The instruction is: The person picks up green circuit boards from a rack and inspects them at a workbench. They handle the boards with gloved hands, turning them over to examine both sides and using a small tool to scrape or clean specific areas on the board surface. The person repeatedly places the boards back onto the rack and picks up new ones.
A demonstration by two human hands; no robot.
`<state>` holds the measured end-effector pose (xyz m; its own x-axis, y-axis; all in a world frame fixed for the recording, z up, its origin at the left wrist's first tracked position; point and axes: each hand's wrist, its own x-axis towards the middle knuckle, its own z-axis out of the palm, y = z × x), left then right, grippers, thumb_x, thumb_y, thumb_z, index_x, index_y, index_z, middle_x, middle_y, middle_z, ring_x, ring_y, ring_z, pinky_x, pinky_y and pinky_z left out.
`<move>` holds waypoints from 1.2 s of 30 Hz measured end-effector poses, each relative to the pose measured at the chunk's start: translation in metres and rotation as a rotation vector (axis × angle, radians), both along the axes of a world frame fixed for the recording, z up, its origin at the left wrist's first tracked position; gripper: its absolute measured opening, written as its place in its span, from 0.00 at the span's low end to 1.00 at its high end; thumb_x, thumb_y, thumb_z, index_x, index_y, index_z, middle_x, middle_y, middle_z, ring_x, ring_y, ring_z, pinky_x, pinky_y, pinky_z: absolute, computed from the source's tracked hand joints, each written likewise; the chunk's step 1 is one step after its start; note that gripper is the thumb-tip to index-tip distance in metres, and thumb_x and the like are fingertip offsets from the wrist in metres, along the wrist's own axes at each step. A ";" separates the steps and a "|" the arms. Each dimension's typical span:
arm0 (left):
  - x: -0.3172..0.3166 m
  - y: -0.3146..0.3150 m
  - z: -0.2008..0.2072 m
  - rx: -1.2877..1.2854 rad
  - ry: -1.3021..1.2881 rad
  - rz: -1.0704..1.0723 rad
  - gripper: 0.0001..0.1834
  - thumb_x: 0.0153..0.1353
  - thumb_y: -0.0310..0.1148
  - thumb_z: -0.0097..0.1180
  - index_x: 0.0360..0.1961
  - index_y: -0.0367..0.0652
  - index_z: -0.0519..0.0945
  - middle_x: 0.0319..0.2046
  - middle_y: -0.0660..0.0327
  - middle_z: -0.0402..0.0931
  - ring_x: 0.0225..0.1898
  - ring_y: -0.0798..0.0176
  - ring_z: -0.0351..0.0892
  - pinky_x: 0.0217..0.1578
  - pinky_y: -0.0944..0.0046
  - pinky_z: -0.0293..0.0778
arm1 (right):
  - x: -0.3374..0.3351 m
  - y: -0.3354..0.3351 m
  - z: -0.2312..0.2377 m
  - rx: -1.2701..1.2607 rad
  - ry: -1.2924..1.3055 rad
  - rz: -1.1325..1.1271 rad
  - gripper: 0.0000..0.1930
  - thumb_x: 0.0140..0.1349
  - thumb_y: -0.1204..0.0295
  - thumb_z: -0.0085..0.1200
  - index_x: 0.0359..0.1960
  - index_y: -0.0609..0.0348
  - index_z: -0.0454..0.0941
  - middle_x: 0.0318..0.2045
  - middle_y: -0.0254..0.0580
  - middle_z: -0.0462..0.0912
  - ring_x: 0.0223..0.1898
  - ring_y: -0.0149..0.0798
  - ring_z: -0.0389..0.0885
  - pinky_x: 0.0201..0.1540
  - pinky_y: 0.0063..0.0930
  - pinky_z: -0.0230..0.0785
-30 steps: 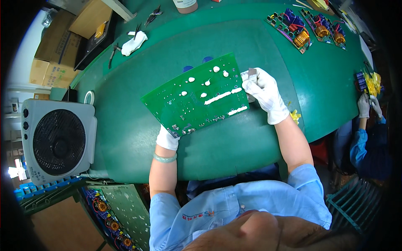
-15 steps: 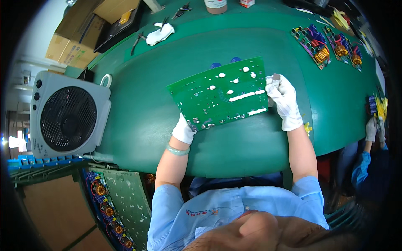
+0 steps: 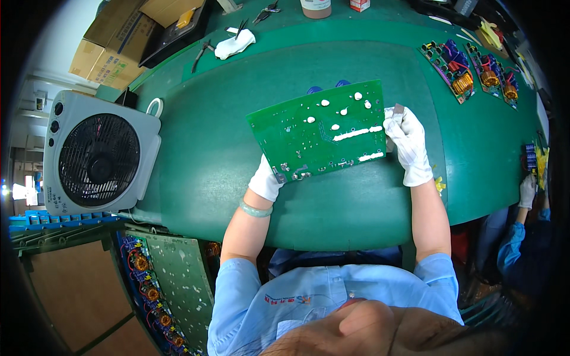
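Since the earlier picture, the green board sits a little further right and higher in the frame, and more of the grey fan shows at the left. Both hands hold the board up over the green table, near the middle of the picture. Its long side runs left to right, with the right end tipped up a bit. The left hand, in a white glove, pinches the bottom left corner with its fingers closed on the edge. The right hand, also gloved, is closed around the right edge, and a small grey thing sticks up by its fingertips; I cannot tell what it is. White blobs and strips dot the board. Its other face is hidden, and so is what lies under it, except two blue bits peeking over the top edge.
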<state>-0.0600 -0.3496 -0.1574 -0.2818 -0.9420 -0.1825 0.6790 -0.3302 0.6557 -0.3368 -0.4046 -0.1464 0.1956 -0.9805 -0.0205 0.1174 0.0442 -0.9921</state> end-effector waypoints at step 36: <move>0.014 0.002 -0.023 0.125 -0.034 0.004 0.22 0.71 0.42 0.41 0.60 0.41 0.69 0.55 0.55 0.72 0.52 0.56 0.75 0.49 0.53 0.76 | 0.002 -0.006 -0.011 -0.047 0.019 -0.025 0.12 0.68 0.67 0.56 0.48 0.60 0.76 0.29 0.26 0.77 0.25 0.18 0.69 0.24 0.14 0.59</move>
